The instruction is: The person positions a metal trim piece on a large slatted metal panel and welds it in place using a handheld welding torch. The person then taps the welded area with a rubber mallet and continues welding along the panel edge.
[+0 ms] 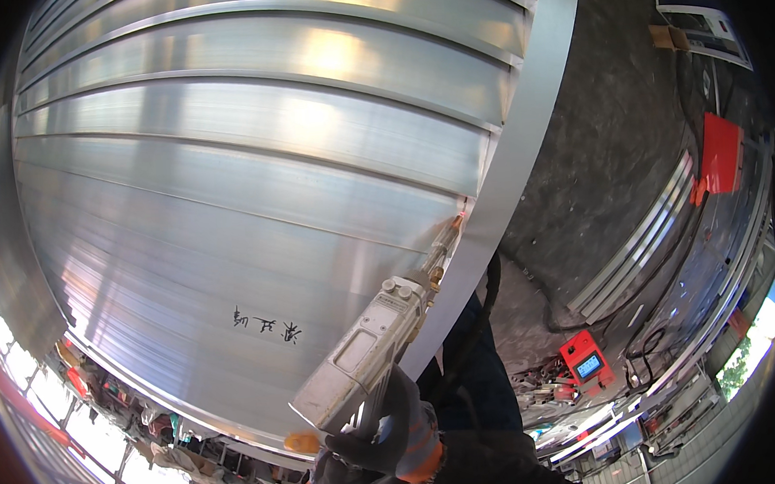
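Note:
In my gloved right hand (403,423) is a white handheld laser welding gun (354,355), its handle inside my closed fingers. My left hand (335,474), also gloved, is closed at the gun's rear end, close against my right hand; its fingers are partly hidden. The gun's copper-coloured nozzle (449,235) points away from me. A small red glow shows at its tip, where a wide ribbed aluminium panel (181,210) meets a flat metal edge strip (511,155). Dark handwriting marks the panel left of the gun.
A dark floor lies to the right, with metal strips (641,244), a red box with a lit screen (585,360) and cables. Farther off stands a red panel (721,152). A small yellow piece (302,442) sits at the panel's near edge. Cluttered parts (188,463) lie beyond at lower left.

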`<state>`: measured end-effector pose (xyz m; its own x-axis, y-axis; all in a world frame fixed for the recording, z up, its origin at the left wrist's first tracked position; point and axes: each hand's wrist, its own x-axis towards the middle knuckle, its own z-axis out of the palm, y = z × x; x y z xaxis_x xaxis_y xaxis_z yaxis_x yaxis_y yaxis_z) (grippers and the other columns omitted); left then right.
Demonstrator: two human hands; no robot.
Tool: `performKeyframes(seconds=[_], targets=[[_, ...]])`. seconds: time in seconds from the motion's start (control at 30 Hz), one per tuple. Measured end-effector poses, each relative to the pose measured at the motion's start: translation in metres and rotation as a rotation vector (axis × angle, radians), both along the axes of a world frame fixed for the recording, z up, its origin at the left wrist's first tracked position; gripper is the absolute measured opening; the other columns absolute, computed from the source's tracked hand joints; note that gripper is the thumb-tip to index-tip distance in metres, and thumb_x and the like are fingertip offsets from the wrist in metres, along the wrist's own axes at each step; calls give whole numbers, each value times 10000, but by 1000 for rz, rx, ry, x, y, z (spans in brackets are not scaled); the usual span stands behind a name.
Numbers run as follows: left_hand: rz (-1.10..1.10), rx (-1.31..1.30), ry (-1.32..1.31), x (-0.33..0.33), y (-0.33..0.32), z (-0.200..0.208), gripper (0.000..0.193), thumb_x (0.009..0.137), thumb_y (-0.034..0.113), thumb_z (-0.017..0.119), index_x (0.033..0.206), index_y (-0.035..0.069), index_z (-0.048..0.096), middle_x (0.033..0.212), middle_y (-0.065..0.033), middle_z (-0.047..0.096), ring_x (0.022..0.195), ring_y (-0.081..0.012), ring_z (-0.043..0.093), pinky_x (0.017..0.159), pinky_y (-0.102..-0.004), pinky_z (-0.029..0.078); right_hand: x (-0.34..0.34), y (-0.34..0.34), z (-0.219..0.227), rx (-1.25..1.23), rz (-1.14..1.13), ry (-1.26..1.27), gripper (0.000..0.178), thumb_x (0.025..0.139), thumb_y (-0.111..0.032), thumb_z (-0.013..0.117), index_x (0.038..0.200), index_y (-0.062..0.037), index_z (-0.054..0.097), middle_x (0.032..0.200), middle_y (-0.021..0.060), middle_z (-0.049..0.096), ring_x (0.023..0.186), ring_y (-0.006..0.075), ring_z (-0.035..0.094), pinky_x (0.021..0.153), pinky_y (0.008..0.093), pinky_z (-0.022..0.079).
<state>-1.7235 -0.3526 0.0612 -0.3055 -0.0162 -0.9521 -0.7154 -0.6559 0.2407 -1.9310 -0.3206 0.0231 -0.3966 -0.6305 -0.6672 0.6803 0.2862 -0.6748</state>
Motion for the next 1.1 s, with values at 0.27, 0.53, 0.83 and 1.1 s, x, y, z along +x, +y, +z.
performKeyframes(seconds=[0.27,0.53,0.83,1.1], targets=[[4,0,-10,-1,-1,4,403,1037,324,547,1222,-20,649,955,-73,726,852,-149,701,723,-334,565,-5,7,1,-52,101,-83,745,804,-265,845,1388,19,479,1116,136,645,956,213,639,852,356,543],[12,5,-12,-4,1,6,417,1032,338,556,1229,-18,645,955,-71,722,850,-147,698,721,-332,563,-8,6,7,19,43,-197,665,726,-186,828,1288,27,544,1100,90,684,975,166,659,841,323,552],[25,16,-14,-6,3,7,433,1026,354,566,1237,-16,640,954,-68,718,847,-146,694,719,-329,560,-8,6,7,23,75,-115,655,751,-202,829,1299,16,543,1082,86,682,937,162,656,824,323,549],[51,30,-11,-9,7,8,447,1021,368,575,1245,-15,636,954,-66,714,845,-144,691,717,-326,558,-11,8,4,-27,117,-41,751,819,-227,851,1425,12,476,1105,86,662,921,140,635,797,314,541]])
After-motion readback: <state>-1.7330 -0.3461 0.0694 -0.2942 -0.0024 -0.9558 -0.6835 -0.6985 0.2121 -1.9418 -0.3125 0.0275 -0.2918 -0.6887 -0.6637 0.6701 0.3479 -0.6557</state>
